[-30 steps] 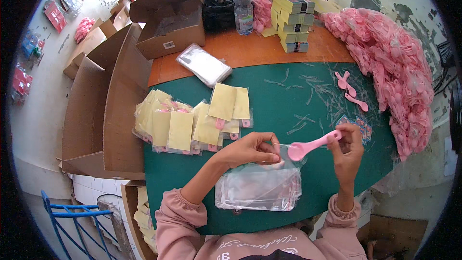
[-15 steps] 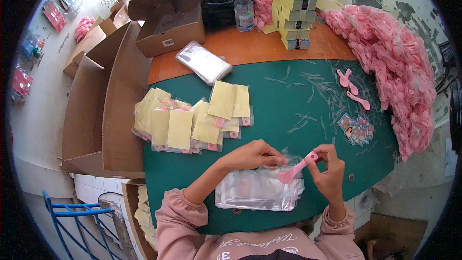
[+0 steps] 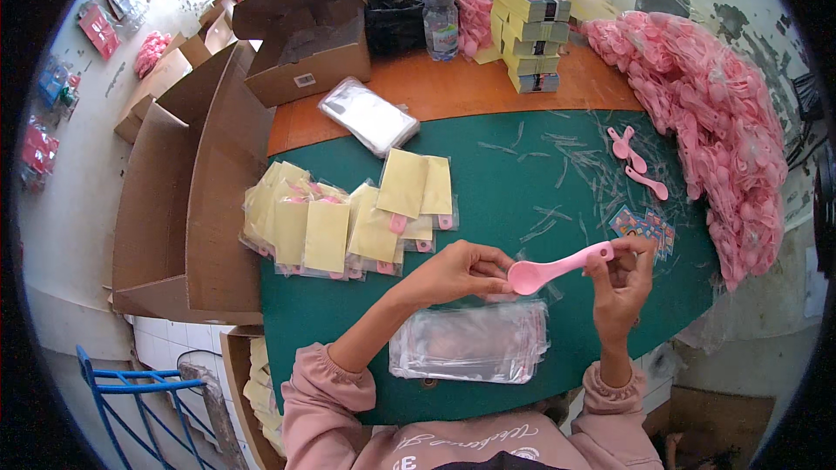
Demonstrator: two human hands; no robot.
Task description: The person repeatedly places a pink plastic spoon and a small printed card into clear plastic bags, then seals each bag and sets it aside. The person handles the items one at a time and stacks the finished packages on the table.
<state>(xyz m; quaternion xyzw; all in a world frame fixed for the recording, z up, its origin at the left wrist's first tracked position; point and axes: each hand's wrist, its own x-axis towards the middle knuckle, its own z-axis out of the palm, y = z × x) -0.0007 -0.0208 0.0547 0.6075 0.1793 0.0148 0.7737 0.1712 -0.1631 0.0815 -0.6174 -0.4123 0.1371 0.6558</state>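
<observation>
A pink plastic spoon (image 3: 557,271) is held by the end of its handle, pinched in my right hand (image 3: 629,283). Its bowl points left, toward my left hand (image 3: 470,271). The left fingers are closed at the bowl's edge; whether they grip the bowl or a bit of clear film is hidden. Just below the hands lies a stack of clear plastic bags (image 3: 466,344) on the green table top (image 3: 496,183). Beyond my right hand, small printed cards (image 3: 643,228) are spread out, with several loose pink spoons (image 3: 646,181) farther back.
Filled bags with pale yellow cards (image 3: 326,235) lie left of centre, near open cardboard boxes (image 3: 226,183). Another clear bag bundle (image 3: 369,116) sits behind them. Card stacks (image 3: 533,35) and a water bottle (image 3: 440,13) stand at the back. Wrapped pink spoons (image 3: 697,113) heap along the right; plastic strips (image 3: 575,161) litter the table.
My right hand has moved right and a little up with the spoon. The spoon has turned so that its hollow bowl shows, and has lifted off the bag stack. My left hand has shifted slightly up.
</observation>
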